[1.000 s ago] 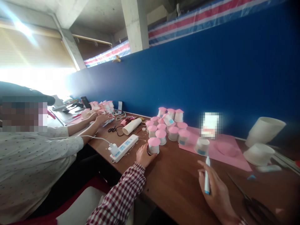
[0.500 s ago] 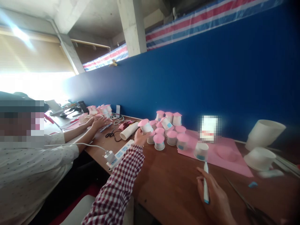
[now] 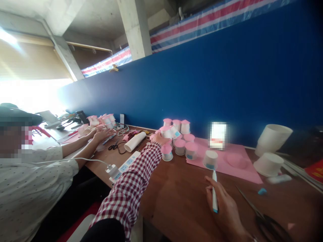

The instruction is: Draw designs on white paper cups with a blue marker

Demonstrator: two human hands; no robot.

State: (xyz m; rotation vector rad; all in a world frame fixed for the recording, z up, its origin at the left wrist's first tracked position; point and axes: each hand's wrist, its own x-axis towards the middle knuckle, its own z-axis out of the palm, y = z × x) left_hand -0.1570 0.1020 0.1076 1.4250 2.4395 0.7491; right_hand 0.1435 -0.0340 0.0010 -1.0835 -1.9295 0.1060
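Observation:
My left hand (image 3: 161, 138) reaches into the cluster of cups, its fingers around a white paper cup (image 3: 167, 133) with a pink paper top. That cup sits up against others in the cluster, and part of my grip is hidden by the hand itself. Closest to it stand more pink-topped cups (image 3: 180, 148). In my right hand (image 3: 225, 206) a white marker pen (image 3: 214, 196) with a blue end lies between thumb and fingers, pointing away from me. Just beyond the pen stands an upside-down white cup (image 3: 210, 158) with a blue patch.
A pink sheet (image 3: 227, 168) lies under the lone cup. Scissors (image 3: 262, 218) and a blue scrap (image 3: 262, 191) are at right, near larger white cups (image 3: 268, 164). At left are a power strip (image 3: 126, 166), a paper roll (image 3: 135, 142) and a co-worker's hands (image 3: 99, 135).
My left hand has carried the pink-topped cup right and away from me, into the cluster. My right hand still holds the pen. The view has shifted slightly.

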